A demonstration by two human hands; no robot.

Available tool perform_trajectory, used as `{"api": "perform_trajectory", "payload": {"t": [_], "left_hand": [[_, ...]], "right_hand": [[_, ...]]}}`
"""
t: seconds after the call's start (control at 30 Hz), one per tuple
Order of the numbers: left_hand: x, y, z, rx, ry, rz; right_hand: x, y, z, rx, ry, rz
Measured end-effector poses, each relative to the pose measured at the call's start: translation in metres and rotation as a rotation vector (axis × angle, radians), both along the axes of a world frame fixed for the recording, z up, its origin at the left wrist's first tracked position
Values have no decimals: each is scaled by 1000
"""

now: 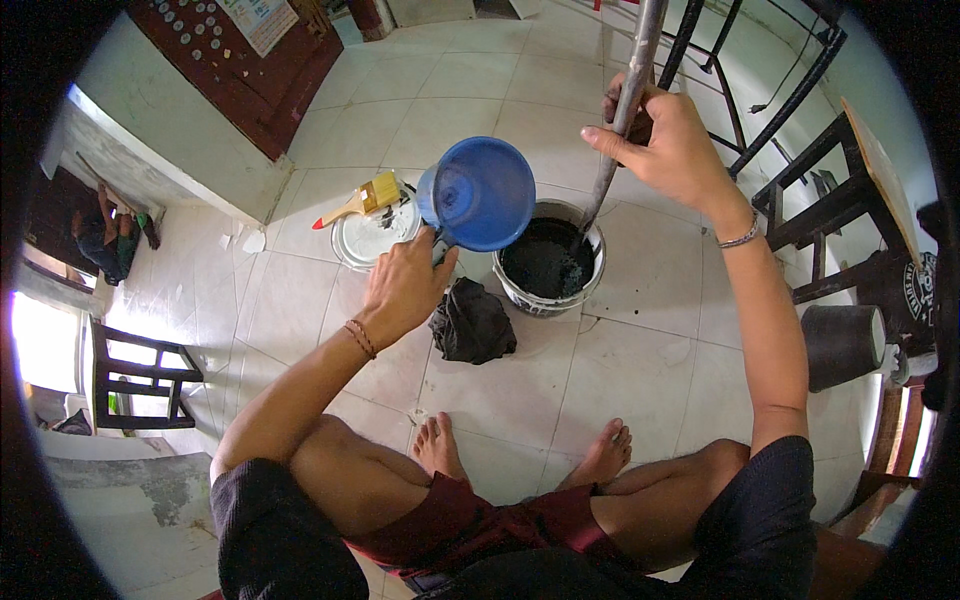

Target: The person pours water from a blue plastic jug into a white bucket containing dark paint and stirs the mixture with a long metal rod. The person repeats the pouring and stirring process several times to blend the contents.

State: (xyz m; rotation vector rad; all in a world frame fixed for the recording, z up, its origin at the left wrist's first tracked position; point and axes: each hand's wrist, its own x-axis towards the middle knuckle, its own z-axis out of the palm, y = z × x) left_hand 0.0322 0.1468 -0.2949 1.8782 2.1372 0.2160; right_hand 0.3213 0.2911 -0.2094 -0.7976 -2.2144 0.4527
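My left hand (400, 280) is closed on the handle of a blue plastic dipper (485, 190), held tilted beside a white bucket (505, 284) of dark, wet material (540, 255). My right hand (665, 140) grips a grey metal rod (610, 175), whose lower end stands in that material. Left of the dipper, a yellow-bristled paintbrush (375, 195) lies across a white lid (365, 245). A crumpled black bundle (470, 320) rests on the floor between my left hand and my bare feet.
Black metal frames (840, 180) stand along the right, near a dark grey pail (840, 345). A black chair-like frame (140, 380) is at left. Another person (105, 240) is farther off by a left doorway. Pale floor tiles (640, 380) surround the bucket.
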Motion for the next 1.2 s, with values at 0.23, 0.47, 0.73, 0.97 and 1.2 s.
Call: {"api": "perform_trajectory", "payload": {"t": [0.23,0.47,0.73,0.97,1.2], "left_hand": [[11,3,2,57,35,-5],[15,7,-1,97,25,-21],[19,8,-3,110,23,-51],[22,6,0,133,22,-60],[21,7,-1,146,1,-63]], "right_hand": [[-3,-3,-1,-13,-29,-10],[-5,-3,-3,-25,-12,7],[-3,-3,-4,-14,-43,6],[-4,-3,-4,47,-33,9],[-5,-3,-4,36,-29,14]]}}
